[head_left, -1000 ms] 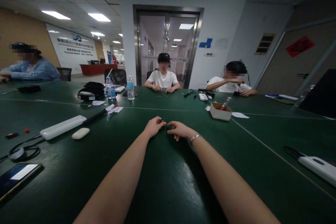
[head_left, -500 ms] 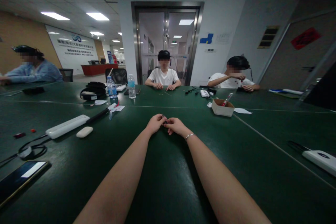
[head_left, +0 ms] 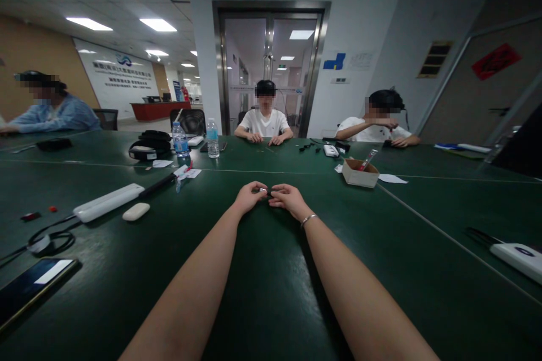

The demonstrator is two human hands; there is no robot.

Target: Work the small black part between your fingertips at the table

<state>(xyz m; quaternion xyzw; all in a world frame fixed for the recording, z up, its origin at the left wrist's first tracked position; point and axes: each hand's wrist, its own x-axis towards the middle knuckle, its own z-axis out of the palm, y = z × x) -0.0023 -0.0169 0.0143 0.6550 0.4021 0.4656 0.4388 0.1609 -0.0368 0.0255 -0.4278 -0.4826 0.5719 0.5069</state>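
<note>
Pinching a small dark and silver object (head_left: 263,190), the left hand (head_left: 248,199) has its thumb and index finger closed on the silver part. The right hand (head_left: 289,201) is facing it, with its fingers bent and their tips at the dark end of the same object. Whether these right fingers are clamped on it or only touch it, I cannot tell, because the piece is too small and partly hidden. The two hands are very near to each other, and the object is between their fingertips, just above the dark green table (head_left: 271,271). A silver bracelet (head_left: 308,219) is around the right wrist.

To the left of the hands, a white oval case (head_left: 136,212) lies on the table, near a long white device with a black handle (head_left: 109,203). Closer to the wearer, at the left, there is a phone with a partly white screen (head_left: 38,287). Two clear plastic bottles with blue labels (head_left: 180,141) stand upright toward the far edge, beside a black bag (head_left: 150,145). To the right of the hands, an open cardboard box (head_left: 359,175) holds a slim red and clear item (head_left: 368,160). Across the table, a person in a white T-shirt (head_left: 265,124) sits with both hands on the surface.
</note>
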